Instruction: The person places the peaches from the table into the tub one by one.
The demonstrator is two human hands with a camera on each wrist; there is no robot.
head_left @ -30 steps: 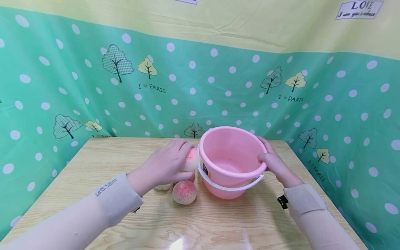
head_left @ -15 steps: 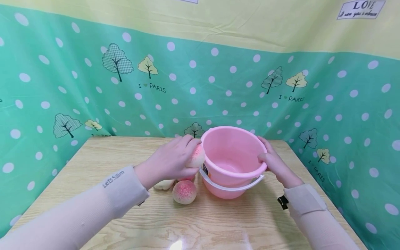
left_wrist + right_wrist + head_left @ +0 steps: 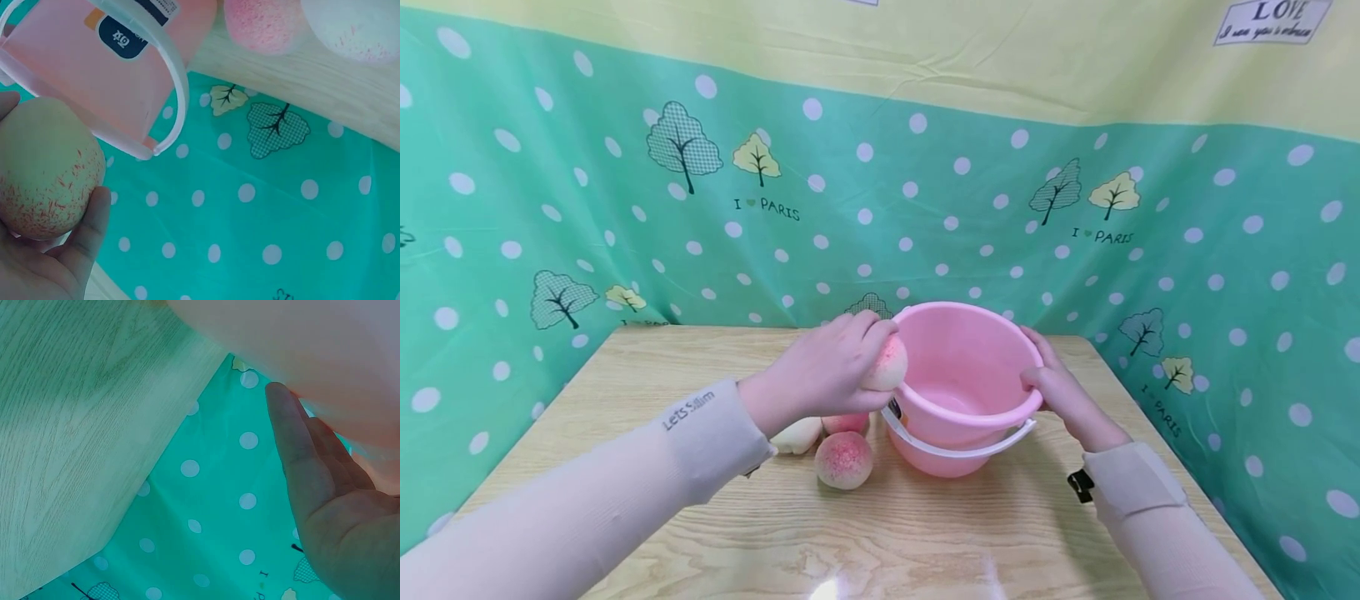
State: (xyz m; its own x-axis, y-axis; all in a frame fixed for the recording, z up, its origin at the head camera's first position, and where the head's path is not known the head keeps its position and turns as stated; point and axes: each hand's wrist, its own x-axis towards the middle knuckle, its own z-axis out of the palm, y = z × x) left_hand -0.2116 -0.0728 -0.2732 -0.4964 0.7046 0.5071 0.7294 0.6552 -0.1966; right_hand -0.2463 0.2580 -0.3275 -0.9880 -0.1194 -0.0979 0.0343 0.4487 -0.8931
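Cream-and-pink, peach-like round ball (image 3: 892,364) sits in the left hand (image 3: 827,367), fingers and thumb curled round it, overlapping the left rim of the pink plastic bucket (image 3: 958,418); contact there I cannot tell. The right hand (image 3: 1062,387) grips the bucket's right rim. Left of the bucket, on the pale wood-grain worktop (image 3: 887,542), lie a speckled pink-and-cream ball (image 3: 844,461), a deeper-pink rounded piece (image 3: 845,423) and a whitish one (image 3: 797,435). The step seems to be carrying the ball to the bucket's mouth; next calls for clearing the rim. A second ago the ball was farther left, beside the bucket, which has barely shifted
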